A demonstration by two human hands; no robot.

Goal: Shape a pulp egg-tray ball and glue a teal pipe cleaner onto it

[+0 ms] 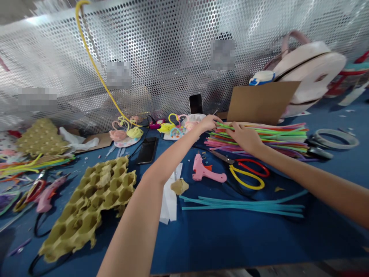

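Left hand [208, 123], right hand [244, 137], rainbow pipe cleaners [276, 137]

Left hand [207, 123]: gripping multicoloured pipe cleaners [259, 138]
Right hand [245, 137]: gripping same bundle
Nearby: pink glue gun [206, 169], red-and-yellow scissors [248, 173]
Farther left: pulp egg tray [86, 204]

pink glue gun [201, 169], red-and-yellow scissors [240, 180], torn egg tray [86, 204], black phone [147, 150]

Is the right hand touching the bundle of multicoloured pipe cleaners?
Touching. Head view: the right hand lies on the bundle of multicoloured pipe cleaners.
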